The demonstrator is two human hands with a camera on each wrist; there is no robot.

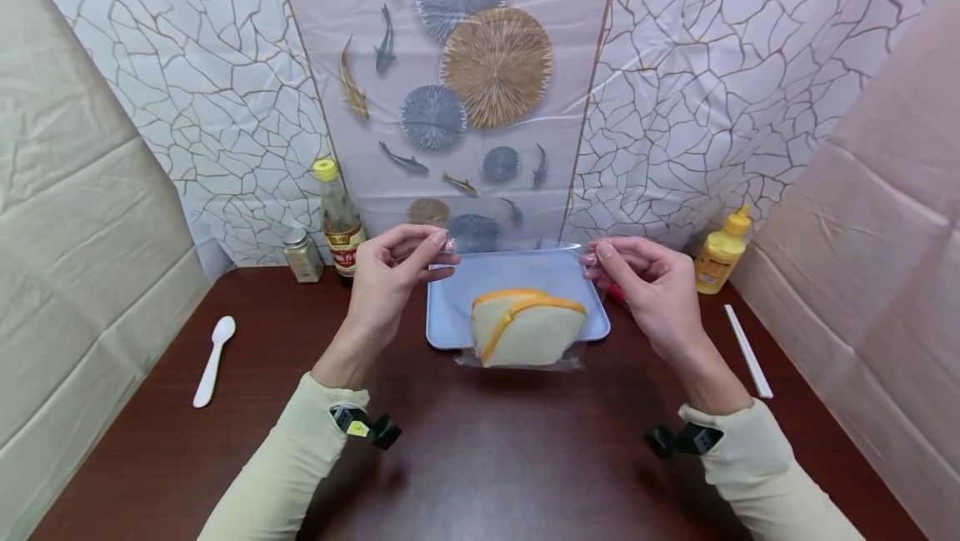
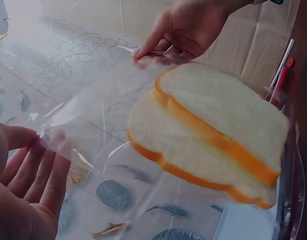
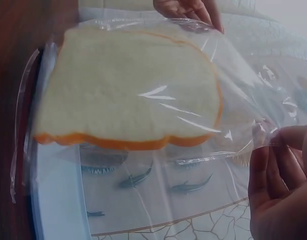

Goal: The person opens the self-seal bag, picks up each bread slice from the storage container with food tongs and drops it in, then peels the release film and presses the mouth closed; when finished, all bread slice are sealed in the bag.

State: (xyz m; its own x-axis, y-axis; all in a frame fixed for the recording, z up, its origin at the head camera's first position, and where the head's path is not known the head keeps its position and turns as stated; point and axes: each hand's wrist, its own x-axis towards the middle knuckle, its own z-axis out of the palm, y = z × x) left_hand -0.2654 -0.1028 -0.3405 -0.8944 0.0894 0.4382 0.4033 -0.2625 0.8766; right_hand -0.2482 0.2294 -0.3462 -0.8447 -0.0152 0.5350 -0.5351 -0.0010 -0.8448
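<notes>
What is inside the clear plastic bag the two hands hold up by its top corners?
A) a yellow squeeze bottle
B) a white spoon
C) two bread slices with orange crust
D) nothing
C: the left hand and right hand pinch the clear bag, and two bread slices sit at its bottom.

Dark wooden table (image 1: 480,474); crackle-pattern wall (image 1: 225,82) with fish-print panel (image 1: 450,66); creased paper side screens (image 1: 67,232)

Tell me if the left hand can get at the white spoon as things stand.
Probably not right away: the left hand pinches a corner of the clear bag holding bread. The white spoon lies unobstructed on the table to its left.
</notes>
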